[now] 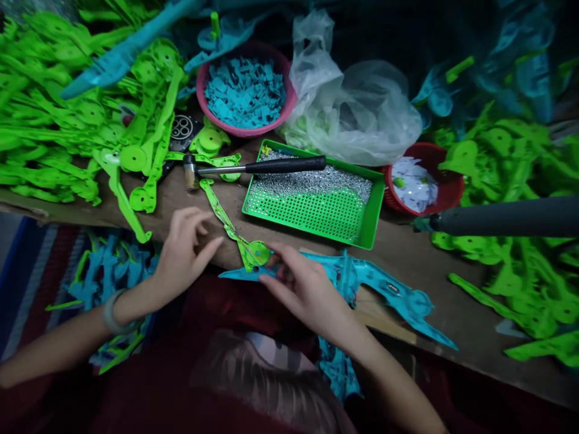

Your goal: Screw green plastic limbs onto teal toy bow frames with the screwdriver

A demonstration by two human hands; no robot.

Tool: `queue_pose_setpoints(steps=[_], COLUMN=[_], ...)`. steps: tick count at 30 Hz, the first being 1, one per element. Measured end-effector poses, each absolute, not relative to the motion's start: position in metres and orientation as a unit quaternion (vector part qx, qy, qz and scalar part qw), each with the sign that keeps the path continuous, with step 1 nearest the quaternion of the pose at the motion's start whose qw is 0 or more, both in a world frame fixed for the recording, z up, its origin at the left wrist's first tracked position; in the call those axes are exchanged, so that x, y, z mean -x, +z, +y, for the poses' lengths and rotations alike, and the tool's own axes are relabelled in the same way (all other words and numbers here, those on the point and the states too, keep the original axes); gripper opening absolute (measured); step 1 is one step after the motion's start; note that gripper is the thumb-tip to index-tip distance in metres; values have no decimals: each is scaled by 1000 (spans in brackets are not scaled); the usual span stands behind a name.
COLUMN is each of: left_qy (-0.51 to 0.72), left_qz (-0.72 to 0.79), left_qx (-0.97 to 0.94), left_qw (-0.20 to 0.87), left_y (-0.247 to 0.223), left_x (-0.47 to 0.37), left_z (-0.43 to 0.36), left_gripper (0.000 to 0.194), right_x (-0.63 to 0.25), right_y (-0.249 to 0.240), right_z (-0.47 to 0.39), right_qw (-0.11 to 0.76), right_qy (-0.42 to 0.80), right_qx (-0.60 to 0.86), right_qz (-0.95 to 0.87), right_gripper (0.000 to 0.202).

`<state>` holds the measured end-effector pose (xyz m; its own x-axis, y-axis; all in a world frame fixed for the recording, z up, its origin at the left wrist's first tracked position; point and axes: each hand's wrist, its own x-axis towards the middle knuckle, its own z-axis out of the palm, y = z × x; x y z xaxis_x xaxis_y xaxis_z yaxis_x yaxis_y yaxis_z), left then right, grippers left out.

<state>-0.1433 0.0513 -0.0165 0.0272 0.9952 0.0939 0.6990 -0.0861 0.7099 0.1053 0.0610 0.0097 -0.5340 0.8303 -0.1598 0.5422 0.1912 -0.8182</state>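
Observation:
My left hand hovers over the table's front edge with thumb and fingers apart, nothing in it. Right of it lies a narrow light-green plastic part with a round end and thin wire-like lines along it. My right hand is at that round end, its fingers curled and thumb over the tip of a blue plastic part; what its fingertips pinch is hidden. The blue part, shaped like a toy gun frame, extends right from under this hand. A hammer with a black grip rests across the rim of a green perforated tray.
Small metal pieces fill the tray's back. Behind stand a pink bowl of blue pieces and a clear plastic bag. A red basket holds white pieces. Green parts heap at left and right. A grey rod juts in.

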Motion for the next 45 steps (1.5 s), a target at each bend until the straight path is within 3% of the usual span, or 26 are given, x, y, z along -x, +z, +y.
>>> queue_pose_setpoints(steps=[3, 8, 15, 22, 27, 31, 34, 41, 45], left_qy=[251, 236, 239, 284, 246, 167, 134, 207, 225], left_qz=[505, 433, 410, 461, 494, 568, 587, 567, 547], left_qx=[-804, -858, -873, -823, -809, -786, -777, -734, -732], left_qw=[189, 146, 113, 174, 200, 178, 182, 312, 338], left_y=[-28, -45, -44, -43, -33, -24, -20, -18, -19], left_x=[143, 147, 142, 131, 124, 110, 104, 109, 114], left_z=[52, 59, 52, 50, 49, 51, 52, 59, 64], left_gripper=[31, 28, 32, 13, 10, 22, 18, 5, 8], right_x=[-80, -76, -89, -94, -95, -98, -100, -102, -107], right_y=[7, -9, -19, -19, -13, -12, -12, -19, -23], right_z=[62, 63, 73, 74, 78, 82, 81, 81, 81], right_qw=[125, 133, 188, 85, 42, 88, 125, 176, 195], right_qy=[309, 171, 328, 239, 267, 338, 368, 376, 384], right_qx=[427, 379, 450, 385, 378, 394, 409, 418, 374], right_qz=[-841, -900, -809, -888, -886, -850, -826, -808, -821], right_gripper=[22, 23, 14, 19, 19, 13, 11, 11, 15])
